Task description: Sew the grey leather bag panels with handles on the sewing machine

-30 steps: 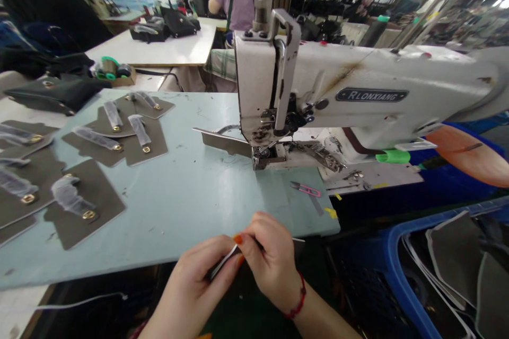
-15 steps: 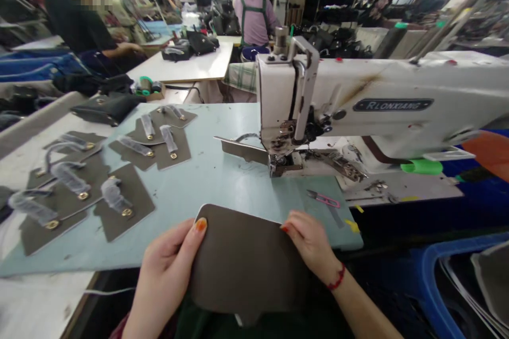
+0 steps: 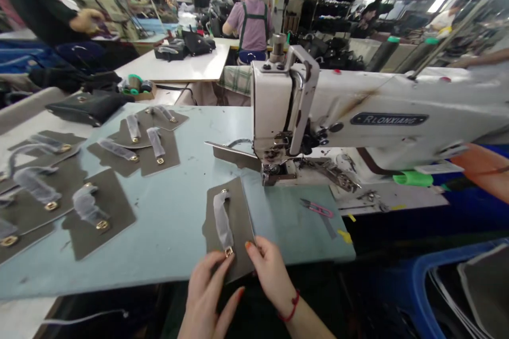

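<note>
A grey-brown panel (image 3: 240, 212) lies near the front edge of the pale green table, a plastic-wrapped handle (image 3: 222, 222) with gold fittings on its upper face. My left hand (image 3: 210, 288) has its fingertips at the near gold fitting, thumb spread away from the fingers. At the panel's right edge, my right hand (image 3: 270, 270) pinches the border between thumb and fingers. Just beyond is the white sewing machine (image 3: 274, 111), with another panel (image 3: 234, 156) standing at its needle area.
Several panels with wrapped handles (image 3: 103, 212) cover the table's left side. Pink thread snips (image 3: 318, 208) lie on the right. A blue bin (image 3: 421, 275) stands at the lower right. A person in purple (image 3: 254, 24) sits beyond; another person's arm (image 3: 489, 167) is at the right edge.
The panel has been turned from its plain face to the handle side and laid on the table. My left hand has shifted onto the fitting, and both hands are closer together.
</note>
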The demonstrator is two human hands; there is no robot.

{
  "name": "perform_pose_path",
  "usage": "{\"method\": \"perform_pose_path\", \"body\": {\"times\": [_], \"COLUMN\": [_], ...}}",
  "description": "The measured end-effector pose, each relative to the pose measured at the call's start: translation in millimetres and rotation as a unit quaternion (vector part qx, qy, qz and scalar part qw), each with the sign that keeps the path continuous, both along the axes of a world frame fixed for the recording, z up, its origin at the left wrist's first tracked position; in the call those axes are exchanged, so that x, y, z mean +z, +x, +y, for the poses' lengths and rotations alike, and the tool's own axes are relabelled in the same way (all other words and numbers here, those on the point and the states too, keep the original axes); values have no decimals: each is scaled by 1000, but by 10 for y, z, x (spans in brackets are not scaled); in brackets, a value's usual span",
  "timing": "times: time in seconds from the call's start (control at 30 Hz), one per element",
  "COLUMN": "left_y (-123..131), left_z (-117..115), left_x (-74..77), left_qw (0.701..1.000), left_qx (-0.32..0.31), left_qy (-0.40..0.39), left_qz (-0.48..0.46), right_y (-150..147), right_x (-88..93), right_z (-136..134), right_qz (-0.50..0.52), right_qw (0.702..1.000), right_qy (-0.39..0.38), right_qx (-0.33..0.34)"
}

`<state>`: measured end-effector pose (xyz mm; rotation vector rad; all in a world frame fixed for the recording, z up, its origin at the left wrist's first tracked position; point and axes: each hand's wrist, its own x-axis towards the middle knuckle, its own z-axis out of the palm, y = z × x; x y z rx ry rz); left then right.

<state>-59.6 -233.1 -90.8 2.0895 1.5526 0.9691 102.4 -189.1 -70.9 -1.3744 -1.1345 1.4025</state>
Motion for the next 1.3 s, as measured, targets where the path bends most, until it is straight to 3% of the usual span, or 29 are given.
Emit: {"method": "perform_pose_path", "body": {"times": [0.03,0.07,0.13,0.23,0.3,0.33,0.43,0.53,0.63,0.73,0.83,0.93,1.1,1.3], "left_y": [14,29,78,192,267,301,393,460,489,506,537,564,559,548], "left_z": [-74,-126,-135,75,289,398,703,998,1304,1596,1834,2006,2198,2332], "left_x": [-113,-177,-166,71,239,302,406,480,591,686,713,711,759,735], "left_qw": [991,963,871,742,689,678,703,737,740,738,739,739,752,767], "left_qx": [72,129,182,139,80,56,32,49,47,30,-32,-77,-36,-45], "left_qy": [-63,-132,-256,-392,-444,-453,-416,-376,-380,-401,-412,-428,-416,-413], "left_qz": [-94,-196,-377,-526,-567,-576,-576,-559,-553,-542,-532,-514,-510,-489], "right_y": [37,88,188,258,262,261,270,302,344,374,376,350,264,183], "right_x": [5,31,137,347,459,502,590,638,634,590,545,507,428,421], "right_z": [16,28,49,106,170,210,357,539,725,872,971,1039,1107,1145], "right_qz": [-51,-97,-149,-130,-100,-87,-66,-121,-161,-107,-56,-9,35,80], "right_qw": [998,994,983,975,977,980,986,984,980,992,998,999,995,988], "right_qy": [27,51,87,107,97,88,74,113,118,55,22,9,-11,-22], "right_qx": [3,15,62,143,158,155,130,64,20,28,-13,-51,-95,-129]}}
